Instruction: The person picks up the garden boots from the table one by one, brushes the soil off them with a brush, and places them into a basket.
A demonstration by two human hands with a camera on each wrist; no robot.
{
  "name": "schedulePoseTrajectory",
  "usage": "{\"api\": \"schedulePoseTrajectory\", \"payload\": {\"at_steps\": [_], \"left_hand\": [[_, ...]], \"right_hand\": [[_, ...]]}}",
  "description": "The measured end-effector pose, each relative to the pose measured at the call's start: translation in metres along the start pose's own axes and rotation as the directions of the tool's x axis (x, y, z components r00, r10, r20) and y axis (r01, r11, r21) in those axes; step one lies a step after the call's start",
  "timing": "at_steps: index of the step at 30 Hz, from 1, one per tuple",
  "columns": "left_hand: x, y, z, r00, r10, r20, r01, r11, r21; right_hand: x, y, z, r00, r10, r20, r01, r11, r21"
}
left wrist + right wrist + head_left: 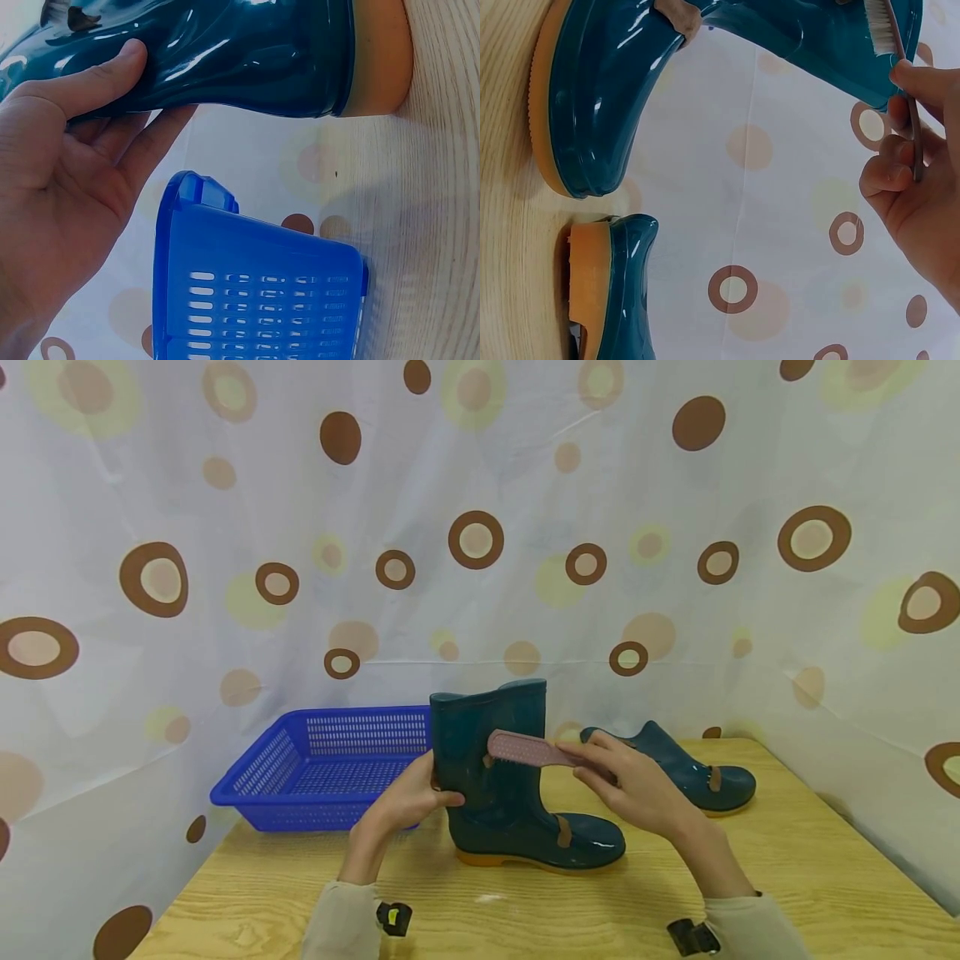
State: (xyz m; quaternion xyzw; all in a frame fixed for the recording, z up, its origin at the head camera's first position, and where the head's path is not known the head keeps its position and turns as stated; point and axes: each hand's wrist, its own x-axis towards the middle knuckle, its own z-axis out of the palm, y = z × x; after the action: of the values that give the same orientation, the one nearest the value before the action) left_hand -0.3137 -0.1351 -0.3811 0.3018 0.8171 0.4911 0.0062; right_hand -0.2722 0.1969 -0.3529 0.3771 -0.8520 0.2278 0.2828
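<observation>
A dark teal rubber boot [491, 831] with a tan sole stands upright on the table, toe to the right. My left hand [408, 793] grips the back of its shaft, thumb on the near side and fingers behind. My right hand [633, 781] holds a pinkish brush [525, 749] by its handle, the head in front of the shaft. White bristles [880, 30] face the boot in the right wrist view; whether they touch it I cannot tell. A brown smear [563, 831] marks the instep, and another lies on the shaft, partly behind the brush head.
To the left, a blue perforated plastic basket [322, 817] stands behind my left hand. A second teal boot [667, 762], also with a brown smear [715, 778], lies at the back right. The wooden table [810, 860] meets a dotted curtain [480, 460] behind.
</observation>
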Motion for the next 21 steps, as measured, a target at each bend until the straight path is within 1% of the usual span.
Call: {"api": "schedulePoseTrajectory", "payload": {"at_steps": [3,7,14,19,21], "left_hand": [[0.0,0.0005,-0.0001,1.0,-0.006,-0.001,0.006,1.0,0.0],[0.0001,0.0,-0.0001,1.0,-0.012,-0.005,0.012,1.0,0.009],[0.0004,-0.0005,0.0,1.0,-0.016,-0.008,0.016,1.0,0.016],[0.0007,-0.0006,0.0004,1.0,-0.014,-0.01,0.015,1.0,0.012],[0.0006,-0.0004,0.0005,1.0,-0.013,-0.013,0.013,1.0,0.014]], "right_hand": [[0.0,0.0009,0.0014,1.0,0.007,-0.001,-0.007,1.0,-0.015],[-0.0003,0.0012,0.0027,0.999,0.029,0.019,-0.029,0.999,-0.024],[-0.001,0.0003,0.0057,0.99,0.069,0.125,-0.067,0.998,-0.021],[-0.0015,-0.0008,0.0037,0.979,0.107,0.176,-0.11,0.994,0.004],[-0.0017,-0.0007,0.0024,0.973,0.11,0.204,-0.118,0.993,0.024]]}}
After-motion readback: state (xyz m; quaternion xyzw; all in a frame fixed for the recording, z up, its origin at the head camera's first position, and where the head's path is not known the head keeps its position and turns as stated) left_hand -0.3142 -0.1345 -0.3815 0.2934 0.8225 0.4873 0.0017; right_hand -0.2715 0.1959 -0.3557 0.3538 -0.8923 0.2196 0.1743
